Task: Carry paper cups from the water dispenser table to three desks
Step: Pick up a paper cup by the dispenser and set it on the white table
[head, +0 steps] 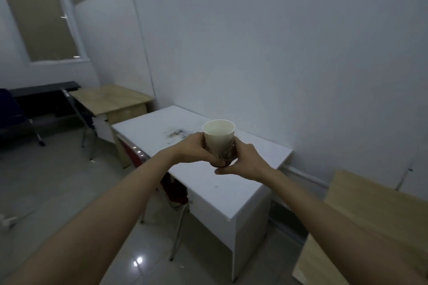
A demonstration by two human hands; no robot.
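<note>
A dim office corner with pale partition walls and a glossy tiled floor frames the scene, and from there the eye goes to the hands. The left hand (193, 149) wraps its curled fingers round the lower body of a cream and brown printed paper cup (220, 141), while the right hand (246, 162) closes in from the other side, thumb and fingers tucked under the base. The cup is held upright in the air above the white rectangular worktop (203, 183), not resting on it; its mouth is open, and whether it holds any water cannot be told. The risks, as I judge them: a thin paper wall squeezed from both sides could buckle and spill, and a tilt while lowering could slop any contents over the rim. The worktop carries a dark smudge (174, 134) near its middle, a poor place to set the cup. A red-seated metal chair (176, 194) is tucked under the near edge and could catch a leg. A light wooden desk (111, 99) stands beyond.
</note>
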